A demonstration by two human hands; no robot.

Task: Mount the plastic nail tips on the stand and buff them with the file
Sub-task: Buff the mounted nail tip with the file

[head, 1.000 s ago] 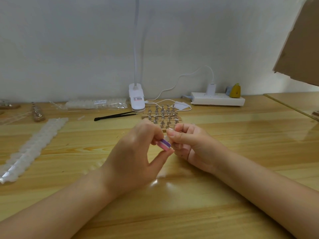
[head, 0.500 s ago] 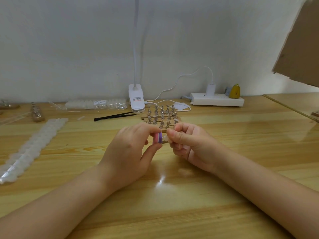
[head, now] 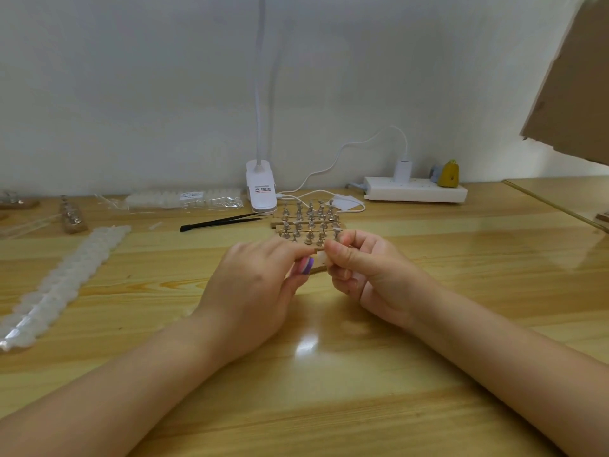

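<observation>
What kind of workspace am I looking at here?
Probably a small nail-craft bench at a wall: a wooden table with a stand of metal pegs, strips of nail tips and a clip lamp.

wooden table (head: 461, 291), light varnished grain, glare spot near centre. items resting on it, by clock position from table centre: at 12, wooden stand (head: 308, 225) carrying rows of metal pegs; just beyond it, white lamp clip base (head: 261, 192). at 11, black tweezers (head: 220, 222) lying flat; behind them, clear bag of nail tips (head: 188, 200). at 9, long strip of white nail tips (head: 62, 278) running diagonally. at 10, small wooden block (head: 73, 217). at 1, white power strip (head: 416, 190) against the wall, with a white cable (head: 329, 196) lying beside the stand.
</observation>
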